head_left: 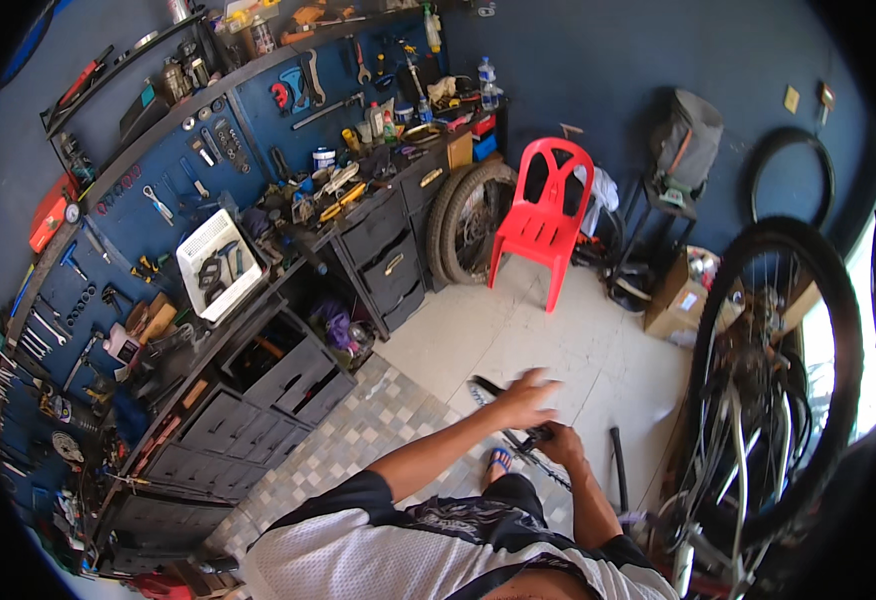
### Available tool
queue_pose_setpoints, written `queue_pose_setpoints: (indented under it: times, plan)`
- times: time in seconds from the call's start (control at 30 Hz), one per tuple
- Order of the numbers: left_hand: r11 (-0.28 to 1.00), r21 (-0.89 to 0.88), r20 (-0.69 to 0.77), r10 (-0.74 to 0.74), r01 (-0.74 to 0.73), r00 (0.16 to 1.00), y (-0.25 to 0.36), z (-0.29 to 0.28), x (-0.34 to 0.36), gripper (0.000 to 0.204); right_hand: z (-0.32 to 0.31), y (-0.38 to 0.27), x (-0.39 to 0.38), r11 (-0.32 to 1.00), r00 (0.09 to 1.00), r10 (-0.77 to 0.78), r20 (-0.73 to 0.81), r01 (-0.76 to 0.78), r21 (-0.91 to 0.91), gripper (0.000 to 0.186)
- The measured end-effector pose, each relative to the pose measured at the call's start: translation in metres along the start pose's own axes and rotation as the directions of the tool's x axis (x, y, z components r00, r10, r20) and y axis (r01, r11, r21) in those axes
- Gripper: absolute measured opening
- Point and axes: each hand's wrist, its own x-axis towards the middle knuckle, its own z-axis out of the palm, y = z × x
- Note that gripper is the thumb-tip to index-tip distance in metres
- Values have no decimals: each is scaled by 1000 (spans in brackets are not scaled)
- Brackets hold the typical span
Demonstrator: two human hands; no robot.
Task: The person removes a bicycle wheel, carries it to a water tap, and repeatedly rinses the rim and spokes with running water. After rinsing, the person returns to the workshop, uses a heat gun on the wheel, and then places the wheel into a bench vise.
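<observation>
The left hand (528, 400) reaches out over the light floor tiles (438, 335), its fingers loosely spread and smeared by blur, with nothing visible in its grasp; whether a fingertip touches anything, I cannot tell. Just nearer and to its right, the right hand (562, 444) has its fingers curled in around a dark bicycle part (537, 437) (its exact kind is too small to make out). That part lies between the two hands, above the floor, with a length of chain (550, 470) running close beneath it. A blue sandal (501, 458) shows just to the left of the chain.

At the far side, a red plastic chair (543, 232) stands upright, just right of two bicycle wheels (445, 225) that lean by the dark drawers (378, 255). To the left, a white basket (242, 294) holds tools on the workbench. To the right rises a large black tyre (848, 340), with a cardboard box (668, 300) just beyond it.
</observation>
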Motion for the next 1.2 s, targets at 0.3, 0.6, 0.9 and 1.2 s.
queue_pose_setpoints:
  times: [0.3, 0.6, 0.9, 1.2]
  plan:
    - [-399, -912, 411, -872, 99, 267, -216, -55, 8, 108, -61, -122, 218, 933, 925, -257, 281, 313, -175, 54]
    - [-349, -899, 292, -928, -263, 231, -353, -120, 78, 63, -37, -191, 418, 896, 770, -256, 584, 415, -155, 62]
    - [-373, -880, 374, -926, -292, 55, -423, -94, 60, 39, -83, -162, 548, 979, 870, -192, 455, 139, 146, 56]
    - [-354, -856, 446, -874, -377, -194, -442, -89, 59, 42, -164, -52, 655, 712, 671, 214, 710, 391, -583, 47]
